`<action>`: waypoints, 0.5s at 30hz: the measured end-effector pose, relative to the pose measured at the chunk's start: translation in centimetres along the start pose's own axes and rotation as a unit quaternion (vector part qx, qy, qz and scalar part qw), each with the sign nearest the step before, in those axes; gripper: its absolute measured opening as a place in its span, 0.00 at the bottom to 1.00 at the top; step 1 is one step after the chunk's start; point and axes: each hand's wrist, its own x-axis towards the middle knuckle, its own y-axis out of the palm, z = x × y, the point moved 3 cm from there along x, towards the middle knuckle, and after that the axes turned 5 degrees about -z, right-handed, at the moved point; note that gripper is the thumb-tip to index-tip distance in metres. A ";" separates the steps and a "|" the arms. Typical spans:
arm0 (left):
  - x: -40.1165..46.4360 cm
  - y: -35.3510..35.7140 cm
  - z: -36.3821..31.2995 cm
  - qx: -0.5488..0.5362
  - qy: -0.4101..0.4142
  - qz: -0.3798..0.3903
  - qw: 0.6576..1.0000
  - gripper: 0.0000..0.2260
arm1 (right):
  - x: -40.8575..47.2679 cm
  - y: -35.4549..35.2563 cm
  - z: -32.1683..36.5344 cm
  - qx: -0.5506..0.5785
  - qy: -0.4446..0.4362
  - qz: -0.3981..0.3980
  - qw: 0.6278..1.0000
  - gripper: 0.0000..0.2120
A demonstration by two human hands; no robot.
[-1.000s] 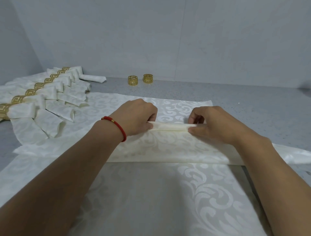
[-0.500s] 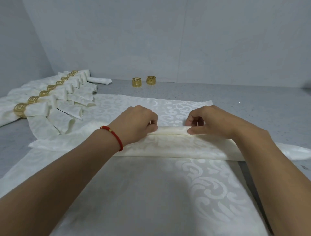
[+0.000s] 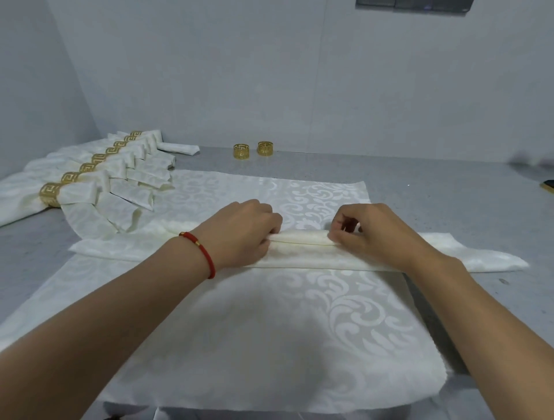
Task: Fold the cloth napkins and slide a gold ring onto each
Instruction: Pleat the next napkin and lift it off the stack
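Hands shifted slightly farther along the fold: left hand [image 3: 248, 227] and right hand [image 3: 368, 232] are pinching the folded cloth napkin [image 3: 302, 239], lying across a flat napkin [image 3: 269, 344] on the worktop [image 3: 449, 192]; two gold rings [image 3: 253, 150] are standing well apart behind.

No readable text, label, brand or number shows anywhere in the frame. The gold rings [image 3: 241, 151] at upper centre bear only a cut-out fret pattern, not letters.

A grey speckled table [image 3: 434, 192] meets pale walls [image 3: 299, 75]; a dark panel [image 3: 413, 3] sits top right.
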 end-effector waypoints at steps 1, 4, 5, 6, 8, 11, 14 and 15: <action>-0.1 -0.1 0.1 -0.032 -0.015 0.005 0.999 0.06 | 0.0 0.2 0.0 0.000 0.008 -0.002 1.000 0.02; -0.4 -0.3 0.4 -0.094 -0.061 -0.022 0.993 0.09 | -0.2 0.6 0.2 -0.032 -0.002 0.012 0.999 0.08; -0.4 -0.1 0.6 -0.104 -0.076 -0.033 0.991 0.08 | -0.3 0.7 0.4 -0.048 -0.012 0.012 0.999 0.09; -0.5 0.1 0.7 -0.110 -0.091 -0.040 0.989 0.07 | -0.5 0.6 0.6 -0.065 -0.025 0.005 0.998 0.08; -0.9 0.6 0.6 -0.105 -0.100 -0.033 0.989 0.09 | -0.9 0.5 1.0 -0.106 -0.054 -0.017 0.993 0.07; -2.0 0.9 0.1 -0.054 -0.060 -0.054 0.995 0.09 | -1.8 0.5 1.4 -0.154 -0.094 -0.035 0.983 0.06; -3.1 0.4 -0.6 -0.007 -0.022 -0.119 0.993 0.07 | -3.0 0.3 1.3 -0.153 -0.107 -0.030 0.982 0.07; -3.4 0.2 -0.9 -0.002 -0.014 -0.127 0.992 0.07 | -3.4 0.2 1.4 -0.142 -0.108 -0.026 0.984 0.08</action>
